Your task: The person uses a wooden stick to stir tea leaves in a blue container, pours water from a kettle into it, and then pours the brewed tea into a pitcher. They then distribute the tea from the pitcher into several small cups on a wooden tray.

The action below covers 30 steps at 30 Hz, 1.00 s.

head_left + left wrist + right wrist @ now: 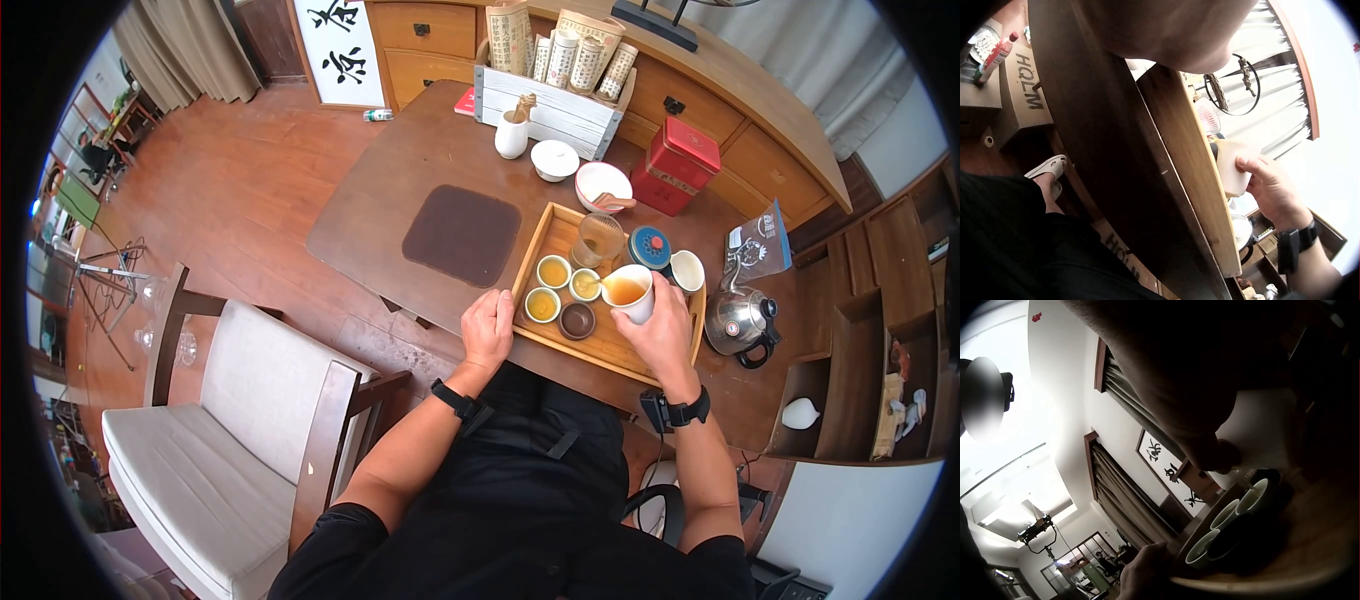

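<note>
My right hand (662, 328) grips a white pitcher (640, 292) of amber tea, tilted left over a small cup (585, 285) on the bamboo tray (531, 262); a thin stream runs from its lip. Two more small cups of yellow tea, the upper (554, 271) and the lower (542, 305), stand just left, with a dark brown cup (577, 321) below. My left hand (488, 328) rests by the tray's left front edge, fingers curled, holding nothing. In the left wrist view the right hand (1276, 192) holds the pitcher (1232, 167); the right wrist view is dark around it.
On the tray also stand a glass strainer cup (597, 240), a blue lidded jar (650, 247) and a white cup (687, 271). A steel kettle (738, 318) is at right. Behind are bowls (603, 184), a red tin (676, 166) and a white crate (545, 112). A chair (240, 400) stands left.
</note>
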Tool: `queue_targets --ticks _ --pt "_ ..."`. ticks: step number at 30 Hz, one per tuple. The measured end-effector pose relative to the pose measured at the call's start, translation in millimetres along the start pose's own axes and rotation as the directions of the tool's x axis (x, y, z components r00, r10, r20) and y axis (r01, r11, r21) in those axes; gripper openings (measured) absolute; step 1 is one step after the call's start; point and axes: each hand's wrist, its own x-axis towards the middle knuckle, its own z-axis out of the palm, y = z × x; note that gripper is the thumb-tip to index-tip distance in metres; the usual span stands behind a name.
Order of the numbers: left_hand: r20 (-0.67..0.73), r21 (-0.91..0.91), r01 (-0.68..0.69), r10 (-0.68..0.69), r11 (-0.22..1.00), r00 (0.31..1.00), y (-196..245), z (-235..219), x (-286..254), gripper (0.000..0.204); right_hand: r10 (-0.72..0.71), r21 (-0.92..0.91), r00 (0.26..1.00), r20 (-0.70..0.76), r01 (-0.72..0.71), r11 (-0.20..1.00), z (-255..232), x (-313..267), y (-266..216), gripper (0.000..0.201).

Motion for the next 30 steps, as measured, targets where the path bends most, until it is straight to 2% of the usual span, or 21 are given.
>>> queue_targets --ticks 4,14,20,26,28,30 --pt "-0.033 -0.023 -0.031 0.03 0.999 0.999 -1.0 2.3 0.2 0.041 -0.015 -0.004 1.0 0.003 0.015 1.0 -1.5 1.5 -0.8 0.078" --pt "-0.007 0.003 -0.005 0.005 1.0 1.0 0.4 0.2 0.1 0.038 -0.016 -0.012 1.0 -0.003 0.016 1.0 -2.3 2.7 -2.0 0.079" --pt "-0.009 0.004 -0.004 0.004 1.0 1.0 0.9 0.5 0.3 0.038 0.039 0.171 0.999 0.017 -0.042 0.984 -2.3 -1.8 1.4 0.079" --pt "-0.006 -0.003 -0.004 0.004 1.0 1.0 0.1 0.7 0.1 0.039 -0.067 0.209 0.998 0.017 0.062 0.976 -9.4 -16.9 -3.2 0.076" --pt "-0.006 -0.002 -0.005 0.005 1.0 1.0 -2.4 1.6 0.1 0.039 -0.066 0.203 0.992 0.108 0.043 0.978 -11.9 -21.0 -5.6 0.075" --pt "-0.004 -0.005 -0.001 0.001 1.0 1.0 -1.5 1.2 -0.1 0.039 -0.076 0.211 0.99 0.118 0.05 0.976 -10.5 -25.5 -4.4 0.075"
